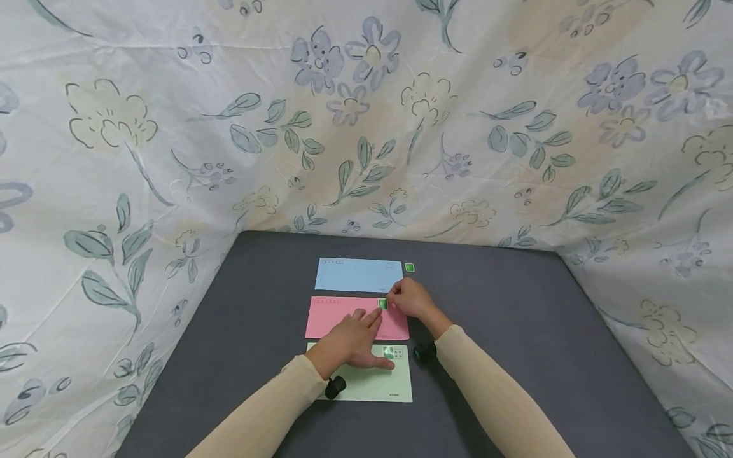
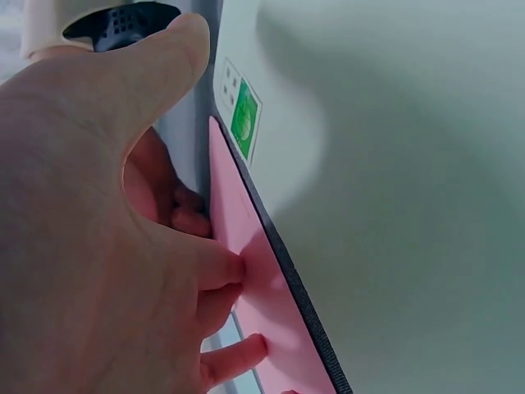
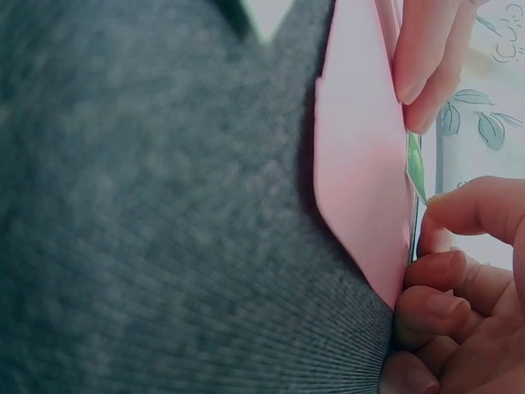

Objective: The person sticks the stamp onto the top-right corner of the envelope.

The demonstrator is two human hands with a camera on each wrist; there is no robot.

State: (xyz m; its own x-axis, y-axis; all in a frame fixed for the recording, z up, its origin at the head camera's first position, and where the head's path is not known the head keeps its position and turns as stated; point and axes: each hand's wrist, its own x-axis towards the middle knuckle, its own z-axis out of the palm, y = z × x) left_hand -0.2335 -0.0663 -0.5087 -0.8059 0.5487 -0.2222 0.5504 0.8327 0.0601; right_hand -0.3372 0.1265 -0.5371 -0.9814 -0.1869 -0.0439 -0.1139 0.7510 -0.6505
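A pink envelope (image 1: 329, 315) lies between a pale green envelope (image 1: 372, 387) and a light blue one (image 1: 357, 275). At the pink envelope's upper right corner is a small green stamp (image 1: 383, 304). My right hand (image 1: 412, 298) pinches this stamp's edge between thumb and index finger; in the right wrist view the stamp (image 3: 417, 168) stands tilted up. My left hand (image 1: 354, 340) stretches over the pale green envelope, its fingertips resting on the pink one beside the stamp, with the thumb (image 2: 176, 57) spread wide.
A second green stamp (image 1: 409, 268) lies on the dark grey table (image 1: 492, 286), right of the blue envelope. Another green stamp (image 1: 389, 352) sits on the pale green envelope's upper right corner. Floral fabric (image 1: 366, 159) hangs behind and along the sides.
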